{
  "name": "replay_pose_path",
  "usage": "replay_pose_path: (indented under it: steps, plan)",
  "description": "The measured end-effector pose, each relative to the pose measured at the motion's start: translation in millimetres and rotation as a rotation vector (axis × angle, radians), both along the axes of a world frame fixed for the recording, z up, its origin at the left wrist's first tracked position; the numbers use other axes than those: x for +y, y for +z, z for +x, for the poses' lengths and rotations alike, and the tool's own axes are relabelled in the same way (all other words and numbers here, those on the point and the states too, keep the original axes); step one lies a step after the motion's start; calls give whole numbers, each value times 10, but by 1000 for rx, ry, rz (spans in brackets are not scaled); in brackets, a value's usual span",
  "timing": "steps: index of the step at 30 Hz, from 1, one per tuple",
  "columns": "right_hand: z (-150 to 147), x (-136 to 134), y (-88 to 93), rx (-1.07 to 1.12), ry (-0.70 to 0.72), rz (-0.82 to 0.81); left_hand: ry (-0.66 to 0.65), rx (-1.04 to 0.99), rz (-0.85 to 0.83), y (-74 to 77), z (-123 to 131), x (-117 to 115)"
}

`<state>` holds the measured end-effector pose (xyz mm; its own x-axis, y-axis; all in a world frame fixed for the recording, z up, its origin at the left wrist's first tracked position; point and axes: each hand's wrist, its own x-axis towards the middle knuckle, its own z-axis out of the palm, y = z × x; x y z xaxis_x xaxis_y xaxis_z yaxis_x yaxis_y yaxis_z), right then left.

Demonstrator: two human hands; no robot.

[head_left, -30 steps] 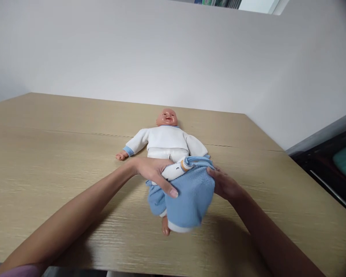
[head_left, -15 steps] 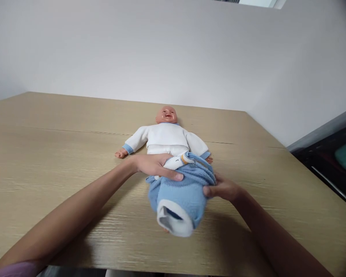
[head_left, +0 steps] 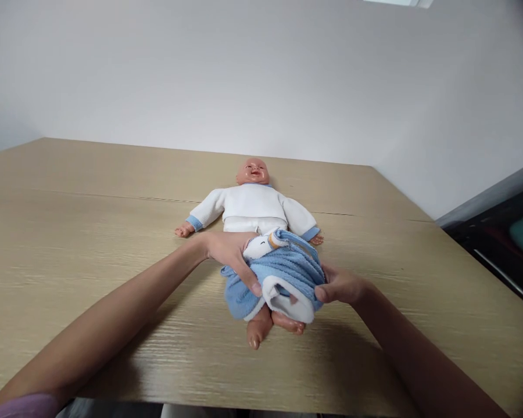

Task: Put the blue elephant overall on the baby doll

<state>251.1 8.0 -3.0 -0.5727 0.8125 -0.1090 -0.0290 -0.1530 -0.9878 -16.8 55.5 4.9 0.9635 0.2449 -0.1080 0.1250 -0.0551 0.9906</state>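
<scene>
A baby doll (head_left: 253, 204) in a white top lies on its back on the wooden table (head_left: 91, 232), head away from me. Light blue trousers (head_left: 283, 273) with white cuffs are bunched around its legs. Both bare feet (head_left: 272, 326) stick out below the cuffs. My left hand (head_left: 233, 255) grips the left side of the trousers, thumb on the fabric. My right hand (head_left: 337, 285) pinches the right side of the trousers near the cuff.
A plain white wall (head_left: 261, 75) rises behind the table. The table's right edge drops off to a dark piece of furniture (head_left: 501, 238) with something teal on it. The near table edge runs just below my forearms.
The trousers have been drawn up the doll's legs toward its waist. Both bare feet now show beyond the cuffs, where one cuff stood open and empty half a second ago.
</scene>
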Motion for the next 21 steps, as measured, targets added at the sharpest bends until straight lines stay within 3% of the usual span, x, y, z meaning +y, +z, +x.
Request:
replay_pose_path:
  steps: [7, 10, 12, 16, 19, 21]
  plan:
    - [-114, 30, 17, 210, -43, -122, 48, -3, 42, -474, 793, -363]
    - [-163, 28, 39, 268, -32, -73, 67, -37, 11, -553, 788, -397]
    - [-158, 35, 31, 249, -8, -18, 70, -73, -9, -451, 587, -300]
    - [-128, 68, -16, 60, 1, 95, 14, -165, -27, 8, 143, 98]
    - [-209, 48, 6, 10, -204, 116, 38, -133, 55, 309, 23, 329]
    - [-318, -26, 70, 33, -392, 94, 66, -86, 151, 408, 28, 371]
